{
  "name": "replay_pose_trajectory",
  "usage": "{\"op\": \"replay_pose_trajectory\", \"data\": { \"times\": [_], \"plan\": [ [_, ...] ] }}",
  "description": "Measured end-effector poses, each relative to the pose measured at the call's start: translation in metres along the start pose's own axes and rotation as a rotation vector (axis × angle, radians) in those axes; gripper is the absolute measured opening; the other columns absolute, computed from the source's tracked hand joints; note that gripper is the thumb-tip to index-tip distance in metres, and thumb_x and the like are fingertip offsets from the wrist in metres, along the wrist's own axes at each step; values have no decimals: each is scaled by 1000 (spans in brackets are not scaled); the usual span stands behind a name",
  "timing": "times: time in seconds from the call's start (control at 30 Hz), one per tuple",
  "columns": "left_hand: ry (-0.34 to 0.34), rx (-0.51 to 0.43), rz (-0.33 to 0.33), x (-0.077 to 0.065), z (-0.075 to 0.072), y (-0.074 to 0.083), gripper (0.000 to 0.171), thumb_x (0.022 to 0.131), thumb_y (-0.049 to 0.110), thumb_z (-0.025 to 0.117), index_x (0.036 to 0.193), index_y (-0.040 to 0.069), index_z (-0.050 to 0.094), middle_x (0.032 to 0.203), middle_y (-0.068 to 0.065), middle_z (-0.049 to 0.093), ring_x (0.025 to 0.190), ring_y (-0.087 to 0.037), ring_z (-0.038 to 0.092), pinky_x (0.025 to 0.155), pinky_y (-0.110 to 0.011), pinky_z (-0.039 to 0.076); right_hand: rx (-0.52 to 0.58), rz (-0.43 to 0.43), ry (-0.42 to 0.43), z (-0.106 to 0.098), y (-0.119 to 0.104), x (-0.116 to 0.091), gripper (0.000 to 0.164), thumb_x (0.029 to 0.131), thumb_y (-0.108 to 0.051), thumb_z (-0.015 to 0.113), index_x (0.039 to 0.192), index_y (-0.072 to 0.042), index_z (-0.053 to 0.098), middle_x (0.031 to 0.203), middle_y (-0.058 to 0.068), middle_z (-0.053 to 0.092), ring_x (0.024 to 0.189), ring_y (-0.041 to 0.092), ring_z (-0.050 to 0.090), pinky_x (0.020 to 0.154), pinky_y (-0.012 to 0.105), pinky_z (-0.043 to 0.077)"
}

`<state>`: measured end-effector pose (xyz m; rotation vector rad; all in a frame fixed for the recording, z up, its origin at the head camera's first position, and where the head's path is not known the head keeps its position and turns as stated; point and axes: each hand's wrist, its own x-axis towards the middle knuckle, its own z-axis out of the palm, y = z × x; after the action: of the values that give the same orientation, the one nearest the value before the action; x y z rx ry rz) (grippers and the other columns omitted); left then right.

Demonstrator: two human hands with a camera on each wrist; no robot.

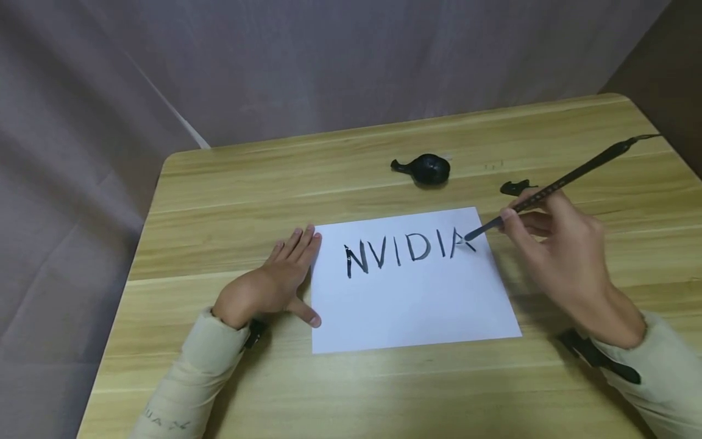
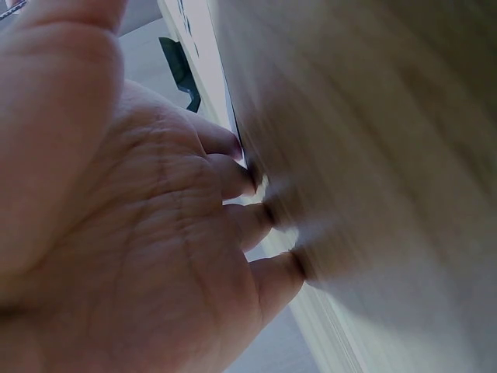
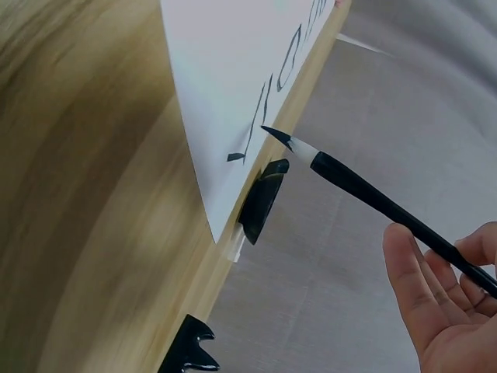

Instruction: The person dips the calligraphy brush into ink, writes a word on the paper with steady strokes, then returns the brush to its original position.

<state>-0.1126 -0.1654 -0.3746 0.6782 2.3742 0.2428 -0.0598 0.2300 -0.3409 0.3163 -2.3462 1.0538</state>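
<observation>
A white sheet of paper [image 1: 406,311] lies on the wooden table, with "NVIDIA" in black strokes along its upper half. My right hand [image 1: 570,256] pinches a black-handled writing brush [image 1: 581,175] between thumb and fingers, its handle slanting up to the right. In the head view the brush's tip overlaps the final letter A. The right wrist view shows white bristles [image 3: 303,151] with a black, inky point close to the paper. At the sheet's left edge my left hand [image 1: 274,280] rests with fingers stretched out, fingertips and thumb tip at the paper's border.
Behind the paper lies a glossy black gourd-shaped object [image 1: 429,169]. A small black piece [image 1: 515,187], partly hidden by the right hand, sits to its right. The wooden table [image 1: 230,195] ends at a grey curtain [image 1: 329,67] at the back.
</observation>
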Motion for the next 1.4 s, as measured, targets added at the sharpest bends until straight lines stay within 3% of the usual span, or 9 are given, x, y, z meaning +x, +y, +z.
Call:
{"op": "replay_pose_trajectory", "data": {
  "times": [0.47, 1.13, 1.23, 1.4],
  "plan": [
    [2, 6, -4, -1, -2, 2, 156, 68, 58, 95, 168, 7, -14, 173, -10, -26, 160, -32, -23, 130, -57, -6, 17, 19, -22, 2, 3, 0, 20, 92, 16, 69, 111, 18, 60, 100, 29, 71, 92, -24, 60, 81, 3, 50],
    [-1, 3, -4, -3, -2, -1, 155, 69, 59, 95, 168, 8, -13, 174, -10, -25, 160, -31, -23, 130, -57, -5, -34, 16, 28, -8, 10, -2, 20, 93, 15, 69, 111, 19, 61, 102, 33, 72, 97, -28, 58, 81, 1, 47],
    [-1, 4, -3, -2, -1, -1, 155, 69, 58, 95, 168, 8, -13, 174, -10, -26, 160, -31, -23, 130, -57, -5, -46, 14, 55, -13, 5, -1, 20, 95, 10, 69, 112, 19, 62, 103, 23, 73, 98, -27, 58, 83, 2, 47],
    [1, 0, 5, 0, 0, 0, 154, 69, 59, 94, 168, 8, -13, 174, -10, -26, 160, -31, -22, 130, -56, -4, -37, -3, 86, -21, -3, 1, 22, 94, 13, 70, 113, 20, 63, 108, -21, 66, 100, -22, 63, 85, 4, 50]
  ]
}}
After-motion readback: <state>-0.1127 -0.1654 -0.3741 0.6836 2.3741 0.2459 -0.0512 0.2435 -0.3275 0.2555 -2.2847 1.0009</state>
